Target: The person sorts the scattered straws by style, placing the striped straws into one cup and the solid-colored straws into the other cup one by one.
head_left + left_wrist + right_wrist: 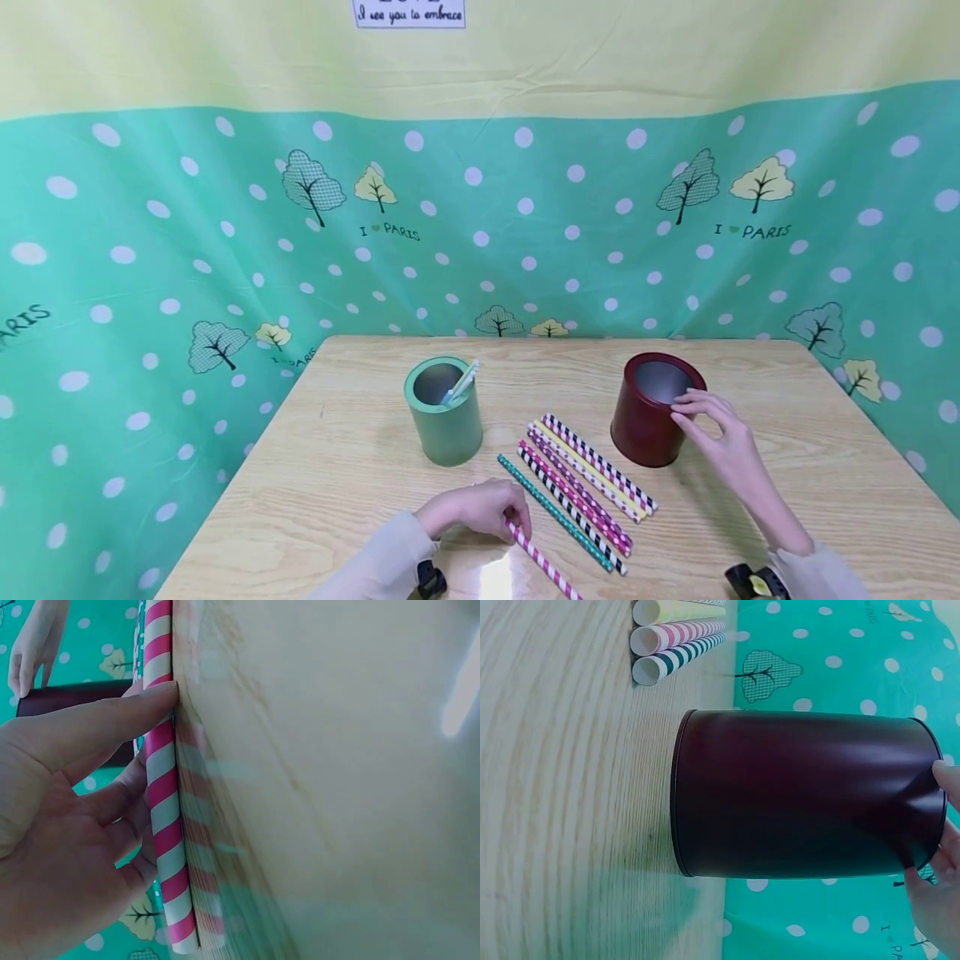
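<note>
A pink-and-white striped paper straw (166, 787) lies along the tabletop near the front edge. My left hand (491, 508) pinches it between thumb and fingers; the thumb (142, 703) crosses over it in the left wrist view. At the right a dark red can (645, 425) stands upright and open-topped. My right hand (723, 442) grips its rim, with thumb and fingertips at the near right edge; part of the fingers is hidden in the right wrist view. Between the hands lies a slanting row of several patterned paper straws (573, 492).
A green can (447, 433) stands upright at the left back, with a pale blue-and-white item (463, 383) leaning on its rim. All stand on a wooden table (322, 467). A green dotted curtain (525, 267) hangs behind it.
</note>
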The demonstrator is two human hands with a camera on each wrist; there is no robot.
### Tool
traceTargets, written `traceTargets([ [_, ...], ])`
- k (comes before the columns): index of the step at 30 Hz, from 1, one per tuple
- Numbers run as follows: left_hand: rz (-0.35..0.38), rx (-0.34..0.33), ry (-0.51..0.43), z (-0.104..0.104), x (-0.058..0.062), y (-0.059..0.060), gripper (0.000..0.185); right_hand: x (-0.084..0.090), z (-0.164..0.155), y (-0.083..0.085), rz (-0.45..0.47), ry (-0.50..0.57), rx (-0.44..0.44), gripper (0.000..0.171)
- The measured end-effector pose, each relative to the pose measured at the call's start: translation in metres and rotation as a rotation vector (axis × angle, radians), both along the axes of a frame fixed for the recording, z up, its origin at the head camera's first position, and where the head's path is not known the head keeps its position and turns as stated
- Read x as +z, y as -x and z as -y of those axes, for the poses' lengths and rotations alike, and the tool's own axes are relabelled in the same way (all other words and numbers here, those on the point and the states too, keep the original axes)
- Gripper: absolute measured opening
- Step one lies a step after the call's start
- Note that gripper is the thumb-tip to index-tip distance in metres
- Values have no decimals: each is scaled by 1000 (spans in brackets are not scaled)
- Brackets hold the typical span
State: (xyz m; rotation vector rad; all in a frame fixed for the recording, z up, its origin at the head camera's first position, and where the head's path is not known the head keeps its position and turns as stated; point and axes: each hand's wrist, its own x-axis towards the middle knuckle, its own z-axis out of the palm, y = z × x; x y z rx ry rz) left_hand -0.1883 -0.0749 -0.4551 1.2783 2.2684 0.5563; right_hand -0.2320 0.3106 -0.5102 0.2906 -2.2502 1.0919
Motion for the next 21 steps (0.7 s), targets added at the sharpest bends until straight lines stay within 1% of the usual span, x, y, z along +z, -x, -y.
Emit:
traceTargets([
  [7,22,17,-41,-1,1,-1,18,-3,-1,1,6,9,0,19],
  [11,43,22,-87,-2,3,2,18,-3,-2,2,-9,28,21,19],
  [14,34,26,-113,-3,6,5,18,-3,-2,2,-5,23,14,19],
  [18,14,50,-145,-4,10,8,18,-2,-1,2,-4,14,12,19],
  [21,27,79,-181,-4,14,10,19,-2,-1,2,-12,16,23,19],
])
